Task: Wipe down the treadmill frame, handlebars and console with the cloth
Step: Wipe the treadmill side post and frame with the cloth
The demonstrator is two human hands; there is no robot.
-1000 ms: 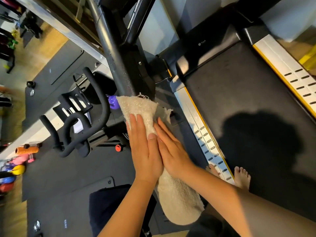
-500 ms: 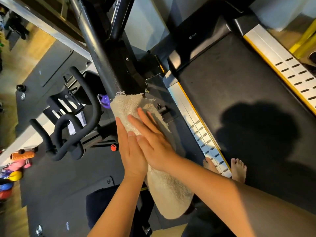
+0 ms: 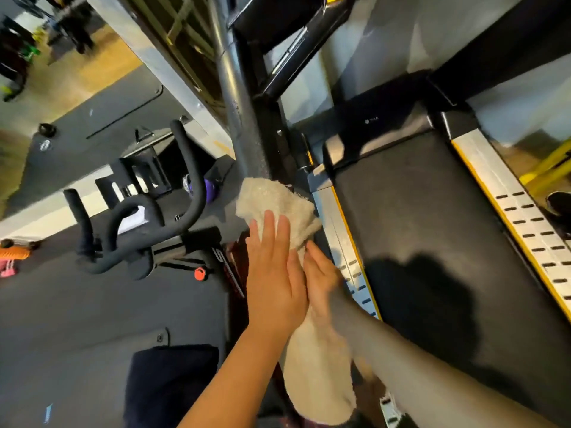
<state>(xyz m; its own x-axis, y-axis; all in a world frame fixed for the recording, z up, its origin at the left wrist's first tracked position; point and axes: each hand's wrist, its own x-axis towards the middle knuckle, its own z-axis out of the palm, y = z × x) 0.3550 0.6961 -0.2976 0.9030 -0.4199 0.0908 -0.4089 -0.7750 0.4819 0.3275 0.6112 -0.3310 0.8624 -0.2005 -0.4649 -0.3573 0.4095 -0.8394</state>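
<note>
A cream terry cloth (image 3: 279, 205) is wrapped around the lower part of the treadmill's dark upright post (image 3: 238, 118), and its tail hangs down to the bottom of the view. My left hand (image 3: 273, 273) presses flat on the cloth from the left, fingers straight. My right hand (image 3: 321, 279) presses it from the right side, partly behind the left hand and blurred. The black treadmill belt (image 3: 417, 211) runs to the right, between silver side rails (image 3: 346, 248) with yellow edging.
An exercise bike with black handlebars (image 3: 148, 230) stands close on the left, over dark floor mats. Small weights and an orange roller (image 3: 12, 253) lie at the far left. The console's underside (image 3: 278, 23) hangs at the top. A dark cushion (image 3: 170, 381) sits at the bottom.
Both hands and the cloth slid along the post, and the right hand went from lying over the left hand to beside it. The camera moved in closer.
</note>
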